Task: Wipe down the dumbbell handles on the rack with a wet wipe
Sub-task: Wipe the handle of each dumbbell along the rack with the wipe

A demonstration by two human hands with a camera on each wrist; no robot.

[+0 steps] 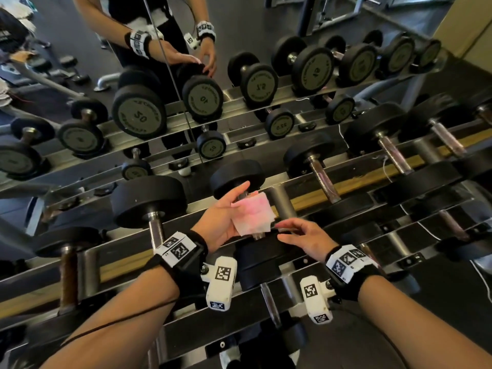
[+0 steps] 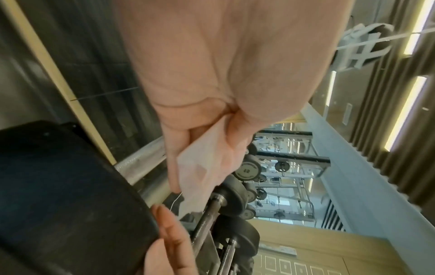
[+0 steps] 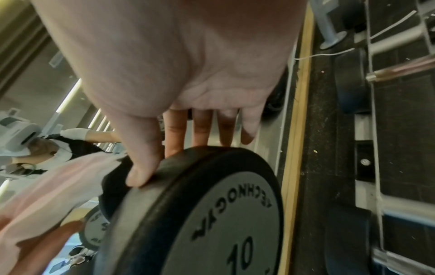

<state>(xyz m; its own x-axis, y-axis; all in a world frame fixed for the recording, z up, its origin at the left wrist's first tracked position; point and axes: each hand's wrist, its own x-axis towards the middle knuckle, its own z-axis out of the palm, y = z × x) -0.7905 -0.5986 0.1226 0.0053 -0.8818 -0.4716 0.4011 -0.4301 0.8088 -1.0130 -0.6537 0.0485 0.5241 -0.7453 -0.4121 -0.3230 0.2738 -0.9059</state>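
The left hand [image 1: 222, 217] pinches the pink-stained wet wipe [image 1: 253, 215] between thumb and fingers, draped over the handle of the 10-marked dumbbell [image 3: 212, 214] on the rack [image 1: 300, 201]. The right hand [image 1: 306, 239] rests loosely spread fingers on that dumbbell's near head, gripping nothing. Neighbouring handles lie just beside, with open gaps between.

Rack [image 1: 314, 194]: dumbbells in a row along its rails, handles running front to back. Mirror [image 1: 87, 83] behind the rack. Middle dumbbell [image 1: 262, 258]: wet wipe [image 1: 253, 214] draped over its handle, left hand [image 1: 226, 217] on the wipe's left side, right hand [image 1: 306, 239] on the near head [image 3: 207, 214]. More dumbbells either side.
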